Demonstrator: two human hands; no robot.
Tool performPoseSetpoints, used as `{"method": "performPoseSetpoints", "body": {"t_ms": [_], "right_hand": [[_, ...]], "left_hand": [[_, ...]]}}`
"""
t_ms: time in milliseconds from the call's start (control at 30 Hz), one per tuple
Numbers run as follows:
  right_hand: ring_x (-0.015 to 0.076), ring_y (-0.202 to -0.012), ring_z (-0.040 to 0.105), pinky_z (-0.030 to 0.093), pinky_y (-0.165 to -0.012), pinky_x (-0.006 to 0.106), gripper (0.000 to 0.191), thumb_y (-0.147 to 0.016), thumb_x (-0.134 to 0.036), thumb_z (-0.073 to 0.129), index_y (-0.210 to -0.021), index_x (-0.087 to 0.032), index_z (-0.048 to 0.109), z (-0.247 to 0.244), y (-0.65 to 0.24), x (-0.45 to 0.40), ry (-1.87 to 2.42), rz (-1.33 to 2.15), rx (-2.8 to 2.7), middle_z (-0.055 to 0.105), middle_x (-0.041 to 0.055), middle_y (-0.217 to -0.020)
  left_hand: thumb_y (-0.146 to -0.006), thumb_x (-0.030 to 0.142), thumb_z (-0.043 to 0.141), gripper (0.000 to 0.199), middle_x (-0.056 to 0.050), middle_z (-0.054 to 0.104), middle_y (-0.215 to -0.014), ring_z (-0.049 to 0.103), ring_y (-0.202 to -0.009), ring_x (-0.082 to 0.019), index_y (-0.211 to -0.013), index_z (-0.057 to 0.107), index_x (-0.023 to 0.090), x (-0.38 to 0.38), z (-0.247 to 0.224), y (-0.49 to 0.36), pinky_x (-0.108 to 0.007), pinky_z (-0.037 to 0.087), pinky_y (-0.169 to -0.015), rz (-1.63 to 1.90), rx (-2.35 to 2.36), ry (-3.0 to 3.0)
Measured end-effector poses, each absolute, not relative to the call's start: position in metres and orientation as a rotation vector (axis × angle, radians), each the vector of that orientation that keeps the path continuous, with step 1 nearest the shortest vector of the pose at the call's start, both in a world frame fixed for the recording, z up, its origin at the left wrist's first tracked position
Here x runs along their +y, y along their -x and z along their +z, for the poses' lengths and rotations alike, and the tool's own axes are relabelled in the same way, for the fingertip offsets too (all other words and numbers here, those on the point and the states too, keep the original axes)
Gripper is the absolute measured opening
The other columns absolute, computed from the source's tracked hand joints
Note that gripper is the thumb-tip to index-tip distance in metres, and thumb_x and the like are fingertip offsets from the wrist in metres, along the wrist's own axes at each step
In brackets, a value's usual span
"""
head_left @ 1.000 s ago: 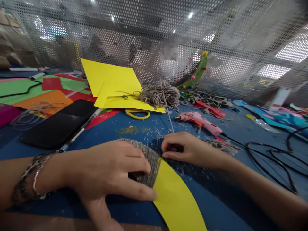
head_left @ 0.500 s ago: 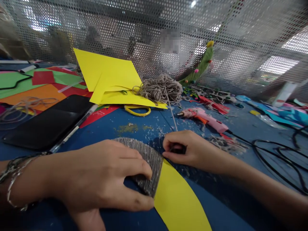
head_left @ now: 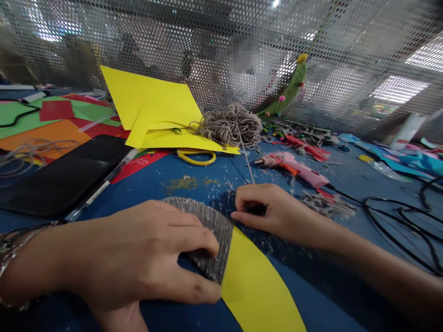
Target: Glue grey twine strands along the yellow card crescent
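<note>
A curved yellow paper strip (head_left: 265,286) lies on the blue table, its far end wrapped closely in grey yarn (head_left: 221,230). My left hand (head_left: 148,253) rests over the wrapped end and holds it, with the thumb along its near edge and the fingers bent on top. At the border of the wrapping, my right hand (head_left: 266,205) is closed in a pinch on a strand of yarn (head_left: 248,163). That strand runs back to a loose grey yarn heap (head_left: 235,127); its end in the fingers is hidden.
A pink glue gun (head_left: 294,169) with a black cable (head_left: 367,203) lies at the right. Behind are yellow sheets (head_left: 152,101) and a yellow scissors handle (head_left: 197,159). A black phone (head_left: 69,175) and pen (head_left: 93,196) lie left. Perforated metal (head_left: 214,50) stands behind.
My right hand has shifted slightly up, and its thumb tip reaches a little further left. My left hand stays on the wrapped strip. The view has moved slightly.
</note>
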State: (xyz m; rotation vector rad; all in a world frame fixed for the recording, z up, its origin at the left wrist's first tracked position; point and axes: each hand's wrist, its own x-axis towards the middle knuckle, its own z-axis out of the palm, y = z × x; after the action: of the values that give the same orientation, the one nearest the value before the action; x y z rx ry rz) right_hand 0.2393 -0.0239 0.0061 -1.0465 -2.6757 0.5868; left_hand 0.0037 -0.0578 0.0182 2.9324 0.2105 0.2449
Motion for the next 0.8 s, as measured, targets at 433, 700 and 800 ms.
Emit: {"method": "performPoseSetpoints", "body": {"t_ms": [433,700,800], "right_hand": [[0.0068,-0.049,0.038,0.025,-0.048,0.019,0.028,-0.084,-0.031,0.045,-0.059,-0.017,0.042,0.007,-0.235,-0.028,1.155,0.531,-2.661,0.042,-0.0047,-0.053],[0.0071,-0.048,0.035,0.023,-0.047,0.020,0.026,-0.083,-0.027,0.045,-0.059,-0.018,0.039,0.009,-0.232,-0.030,1.199,0.493,-2.674,0.040,-0.0049,-0.051],[0.0070,-0.048,0.034,0.022,-0.048,0.020,0.026,-0.083,-0.027,0.044,-0.060,-0.018,0.037,0.009,-0.232,-0.030,1.187,0.476,-2.691,0.039,-0.0049,-0.051]], "left_hand": [[-0.074,0.051,0.050,0.041,-0.004,0.062,-0.103,0.059,-0.080,-0.020,-0.102,0.063,0.025,-0.061,0.015,-0.004,-0.030,0.047,-0.071,0.300,0.240,-2.895],[-0.073,0.048,0.050,0.042,-0.005,0.061,-0.104,0.059,-0.080,-0.021,-0.105,0.062,0.023,-0.061,0.011,-0.002,-0.031,0.046,-0.075,0.346,0.206,-2.944],[-0.072,0.048,0.049,0.044,-0.005,0.060,-0.105,0.059,-0.082,-0.022,-0.107,0.060,0.024,-0.060,0.007,0.000,-0.033,0.045,-0.077,0.383,0.199,-2.939]]}}
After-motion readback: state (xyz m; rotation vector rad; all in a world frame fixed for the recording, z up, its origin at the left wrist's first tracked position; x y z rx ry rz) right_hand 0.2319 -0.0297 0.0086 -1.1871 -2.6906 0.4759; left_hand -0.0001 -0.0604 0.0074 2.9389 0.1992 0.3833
